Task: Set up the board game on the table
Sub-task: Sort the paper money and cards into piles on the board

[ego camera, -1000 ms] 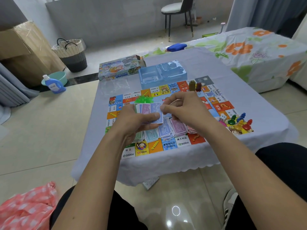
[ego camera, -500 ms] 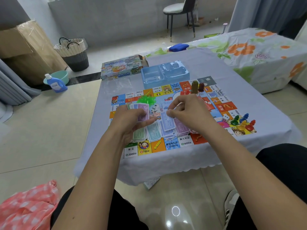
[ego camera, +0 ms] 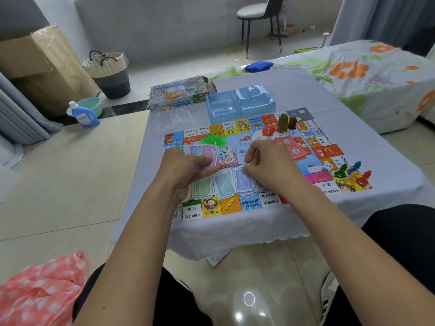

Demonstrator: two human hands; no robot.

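While both of my hands work above the near half of the game board [ego camera: 329, 151], the notes are:

Left hand [ego camera: 186, 170]: grips a fanned wad of play money [ego camera: 207, 154], thumb on top, purple note uppermost.
Right hand [ego camera: 268, 165]: fingers curled, fingertips pinching at a blue note [ego camera: 243, 181] on the sorted piles; how firm the pinch is I cannot tell.
Under the grip: money piles [ego camera: 223, 187] in a row on the board, green, teal, blue, a purple pile partly hidden by my right wrist.
Just beyond left hand: small heap of green plastic houses [ego camera: 213, 138].
Beyond right hand: red cards [ego camera: 292, 147], then upright tower pieces [ego camera: 286, 122] near the far edge.
Right of right hand: two dice [ego camera: 327, 168] and coloured pawns [ego camera: 353, 174] at the board's corner.
Far past both hands: blue plastic tray insert [ego camera: 240, 103] and the game box [ego camera: 179, 92], both on the table [ego camera: 353, 107].
Board: flat on the cloth-covered table, near edge just short of the table's edge.
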